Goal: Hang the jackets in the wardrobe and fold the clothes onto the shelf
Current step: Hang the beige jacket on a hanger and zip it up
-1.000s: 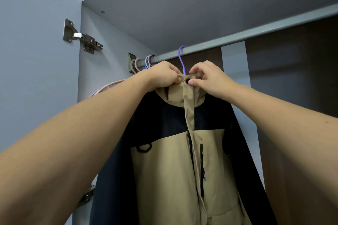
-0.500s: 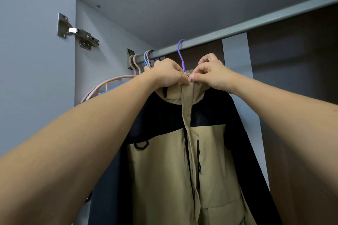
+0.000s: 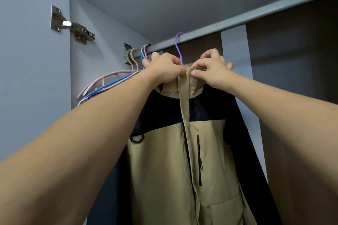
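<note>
Jacket [image 3: 182,151] hangs on purple hanger [image 3: 177,45]; left hand [image 3: 164,69] and right hand [image 3: 212,71] pinch its collar, likely fastening it so it stays put

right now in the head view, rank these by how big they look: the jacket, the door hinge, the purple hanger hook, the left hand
1. jacket, largest by far
2. left hand
3. door hinge, close to the hand in apparent size, and the hand's nearness to the camera makes this order unsure
4. purple hanger hook, thinnest and smallest

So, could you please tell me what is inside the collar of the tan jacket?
Only the purple hanger's hook shows, rising from the collar onto the rail. Its shoulders are covered by fabric and both hands.
</note>
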